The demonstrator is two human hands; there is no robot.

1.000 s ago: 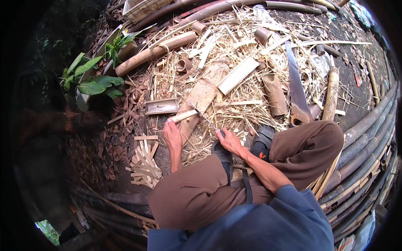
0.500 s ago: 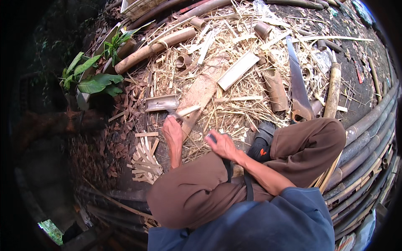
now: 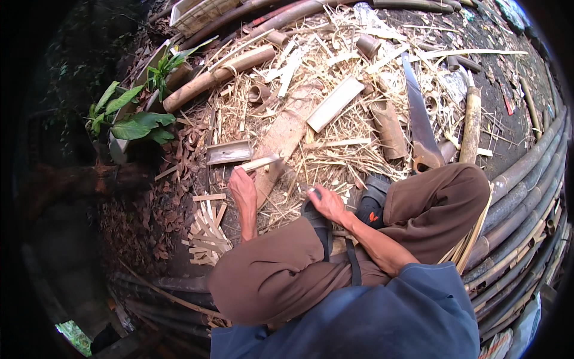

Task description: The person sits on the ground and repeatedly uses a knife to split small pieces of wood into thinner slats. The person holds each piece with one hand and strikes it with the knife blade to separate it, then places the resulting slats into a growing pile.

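Observation:
My left hand (image 3: 243, 190) is closed round the near end of a short, pale split bamboo strip (image 3: 261, 163). The strip lies above a flat wooden board (image 3: 291, 125), its free end pointing right. Lower and to the right, my right hand (image 3: 329, 205) is a fist, with the dark handle of what looks like a knife (image 3: 317, 192) in it. Motion smears the blade, which seems to point toward the strip. Just beyond my left hand rests a halved bamboo piece (image 3: 229, 152). Cut bamboo strips (image 3: 209, 233) are heaped beside my left forearm.
A handsaw (image 3: 421, 113) lies at the right among shavings (image 3: 341, 157). Another halved bamboo piece (image 3: 336, 103) rests across the board's right edge. Bamboo poles (image 3: 520, 191) are stacked on my right. A leafy plant (image 3: 134, 125) stands at the left.
My right hand has moved a little to the right and away from the strip. The left hand still grips the strip and has shifted only slightly.

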